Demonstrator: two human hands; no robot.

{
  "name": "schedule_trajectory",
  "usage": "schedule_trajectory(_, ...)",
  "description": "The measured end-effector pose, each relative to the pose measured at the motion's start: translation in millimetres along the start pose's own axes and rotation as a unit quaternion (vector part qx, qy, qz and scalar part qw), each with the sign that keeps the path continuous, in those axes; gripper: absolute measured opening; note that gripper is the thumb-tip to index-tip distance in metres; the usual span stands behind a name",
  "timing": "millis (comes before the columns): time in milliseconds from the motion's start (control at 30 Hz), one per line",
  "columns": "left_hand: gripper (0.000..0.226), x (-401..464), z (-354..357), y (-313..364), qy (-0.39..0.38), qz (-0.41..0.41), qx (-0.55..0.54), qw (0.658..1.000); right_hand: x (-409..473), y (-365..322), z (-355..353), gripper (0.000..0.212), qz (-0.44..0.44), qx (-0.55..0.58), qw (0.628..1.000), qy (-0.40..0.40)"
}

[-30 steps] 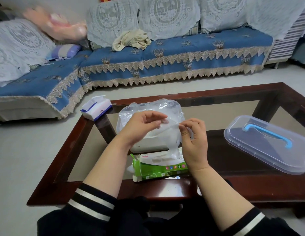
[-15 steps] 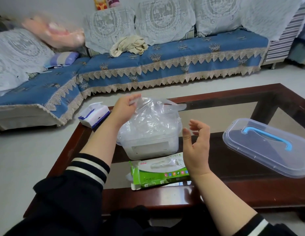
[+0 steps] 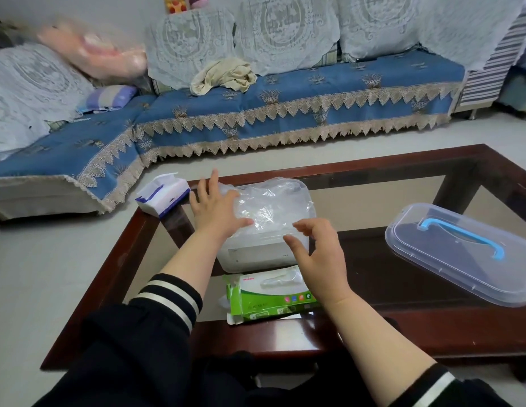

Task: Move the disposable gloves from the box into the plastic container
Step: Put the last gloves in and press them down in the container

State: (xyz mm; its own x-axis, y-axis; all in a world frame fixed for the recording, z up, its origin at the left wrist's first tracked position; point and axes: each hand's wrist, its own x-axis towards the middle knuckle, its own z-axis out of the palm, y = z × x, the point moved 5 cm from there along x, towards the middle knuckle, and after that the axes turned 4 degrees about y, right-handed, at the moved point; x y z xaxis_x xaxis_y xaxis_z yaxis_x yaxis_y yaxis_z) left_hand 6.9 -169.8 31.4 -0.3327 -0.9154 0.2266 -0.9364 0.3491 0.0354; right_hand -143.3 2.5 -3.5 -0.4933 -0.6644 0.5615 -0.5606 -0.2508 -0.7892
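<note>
Your left hand [image 3: 216, 211], fingers spread, presses gloves [image 3: 270, 207] into the container [image 3: 256, 254]; your right hand [image 3: 317, 251] hovers empty, loosely curled, at five o'clock.

A long corner sofa [image 3: 285, 113] fills the upper half of the frame, draped in blue cloth with a beige lace fringe. White lace covers [image 3: 285, 33] hang over its backrests. A crumpled cream cloth [image 3: 223, 74] lies on the seat at upper centre, and a striped purple pillow [image 3: 109, 98] sits at the upper left. The floor [image 3: 44, 259] is pale and smooth, evenly lit. The desk [image 3: 403, 163] in the lower half has a dark reddish wooden frame and a glass top. The wall [image 3: 79, 7] above is plain white.
</note>
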Motion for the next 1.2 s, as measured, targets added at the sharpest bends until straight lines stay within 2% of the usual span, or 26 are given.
schedule_trajectory(100, 0.053, -2, -7, -12, 0.037, -0.023, -0.023, 0.999, -3, -2, 7, 0.007, 0.048, -0.021, 0.993, -0.107)
schedule_trajectory(200, 0.058, -9, -20, -27, 0.097, -0.07, -0.094, 0.988, -8, 7, 19, 0.011, 0.085, -0.067, 0.967, -0.232)
schedule_trajectory(234, 0.06, -15, -27, -29, 0.14, -0.059, -0.139, 0.979, -10, 12, 23, 0.016, 0.089, -0.084, 0.957, -0.263)
schedule_trajectory(300, 0.057, -39, -43, -25, 0.222, 0.025, -0.248, 0.943, -17, 20, 32, 0.035, 0.086, -0.114, 0.937, -0.32)
schedule_trajectory(334, 0.051, -55, -49, -18, 0.235, 0.072, -0.296, 0.923, -20, 23, 37, 0.044, 0.083, -0.132, 0.924, -0.349)
schedule_trajectory(400, 0.041, -84, -44, -3, 0.181, 0.115, -0.339, 0.916, -25, 25, 44, 0.051, 0.079, -0.167, 0.9, -0.395)
schedule_trajectory(501, 0.024, -104, -5, 14, -0.039, 0.057, -0.315, 0.947, -25, 26, 47, 0.045, 0.069, -0.212, 0.882, -0.415)
schedule_trajectory(567, 0.048, -113, 23, 16, -0.143, 0.034, -0.245, 0.958, -25, 27, 48, 0.035, 0.063, -0.234, 0.88, -0.408)
schedule_trajectory(634, 0.064, -121, 42, 20, -0.183, 0.039, -0.213, 0.959, -25, 26, 49, 0.026, 0.063, -0.24, 0.882, -0.4)
schedule_trajectory(768, 0.058, -131, 61, 28, -0.196, 0.029, -0.192, 0.961, -22, 22, 51, 0.015, 0.054, -0.252, 0.889, -0.378)
schedule_trajectory(1001, 0.053, -130, 68, 23, -0.183, -0.005, -0.185, 0.966, -19, 15, 51, 0.015, 0.038, -0.232, 0.916, -0.325)
schedule_trajectory(1101, 0.052, -128, 71, 21, -0.174, -0.019, -0.205, 0.963, -14, 3, 43, 0.013, 0.026, -0.167, 0.955, -0.245)
schedule_trajectory(1201, 0.047, -129, 71, 21, -0.171, -0.017, -0.223, 0.96, -6, -19, 14, 0.01, -0.045, -0.01, 0.997, -0.055)
